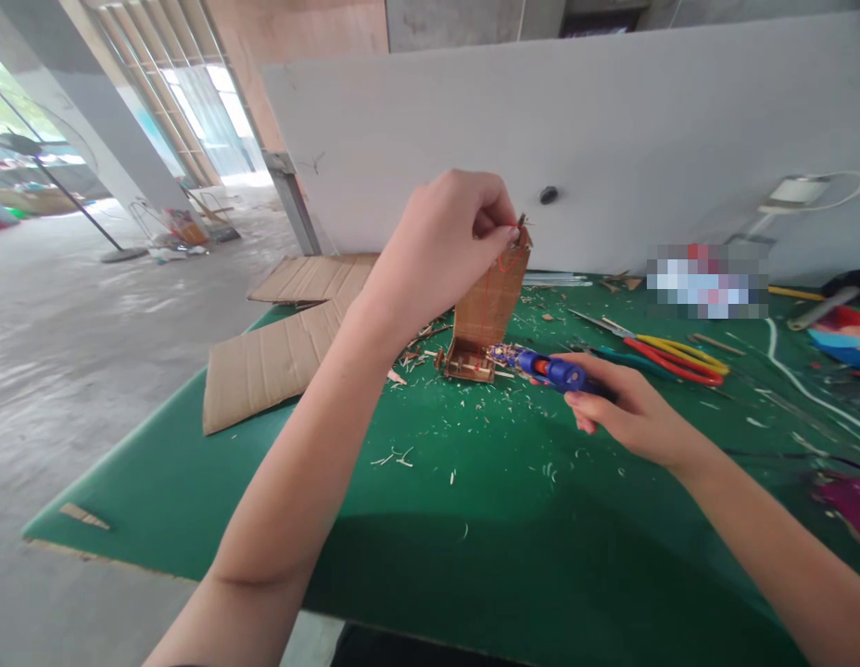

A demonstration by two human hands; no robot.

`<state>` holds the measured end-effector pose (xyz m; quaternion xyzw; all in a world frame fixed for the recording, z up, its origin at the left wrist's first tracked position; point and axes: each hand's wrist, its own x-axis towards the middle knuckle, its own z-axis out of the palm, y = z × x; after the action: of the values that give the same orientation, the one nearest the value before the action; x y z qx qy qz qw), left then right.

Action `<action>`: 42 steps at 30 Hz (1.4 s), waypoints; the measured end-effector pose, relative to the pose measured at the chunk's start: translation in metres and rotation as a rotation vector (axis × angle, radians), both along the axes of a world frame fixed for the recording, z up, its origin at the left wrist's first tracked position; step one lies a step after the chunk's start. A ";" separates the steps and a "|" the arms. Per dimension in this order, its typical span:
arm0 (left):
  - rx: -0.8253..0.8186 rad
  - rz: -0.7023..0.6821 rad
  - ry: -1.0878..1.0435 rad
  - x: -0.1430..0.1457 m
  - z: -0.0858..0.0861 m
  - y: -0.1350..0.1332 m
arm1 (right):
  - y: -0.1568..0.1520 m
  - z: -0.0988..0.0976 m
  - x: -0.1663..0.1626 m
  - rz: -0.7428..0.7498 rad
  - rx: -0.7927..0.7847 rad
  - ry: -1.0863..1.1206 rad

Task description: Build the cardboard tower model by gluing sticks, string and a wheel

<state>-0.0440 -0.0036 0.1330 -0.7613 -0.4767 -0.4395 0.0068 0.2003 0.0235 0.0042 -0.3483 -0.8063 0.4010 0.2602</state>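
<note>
A small cardboard model (495,296) stands on the table, with a tall upright back and a shallow box-like base. Red thread (486,310) hangs along its front, down toward the base. My left hand (464,218) is closed in a pinch at the upright's top edge, where the thread loops by the fingertips; the exact pinch point is partly hidden. In my right hand (621,403) is a blue tool that looks like a hot glue gun (551,369). Its speckled, crusted nose points left and reaches the right side of the base.
Cut cardboard sheets (277,361) lie at the left. Wood shavings and scraps (402,459) litter the green table (416,574). Pliers with red and yellow handles (680,357) rest at the right near a white cable (774,347). A white board (575,120) rises behind.
</note>
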 end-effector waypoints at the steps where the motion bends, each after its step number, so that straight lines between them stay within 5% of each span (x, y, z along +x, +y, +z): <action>1: 0.004 0.000 0.004 0.000 0.000 0.000 | 0.000 -0.001 0.000 0.002 -0.011 0.014; 10: 0.027 0.009 0.036 -0.002 -0.001 0.001 | -0.001 -0.002 0.006 0.095 -0.134 0.270; 15: 0.023 0.049 0.033 -0.002 -0.002 0.002 | 0.004 0.002 0.012 0.176 -0.215 0.145; 24: 0.024 0.045 0.044 -0.005 -0.005 0.004 | -0.030 0.006 0.003 0.227 0.450 -0.372; 34: 0.029 0.054 0.044 -0.006 -0.005 0.006 | -0.029 -0.009 0.061 0.053 0.482 -0.544; 42: 0.040 0.045 0.059 -0.004 -0.005 0.006 | 0.005 -0.027 0.043 -0.234 0.658 -0.657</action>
<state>-0.0483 0.0021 0.1281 -0.7627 -0.4845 -0.4259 0.0461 0.2435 0.0289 -0.0228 -0.4444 -0.8853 -0.0389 0.1313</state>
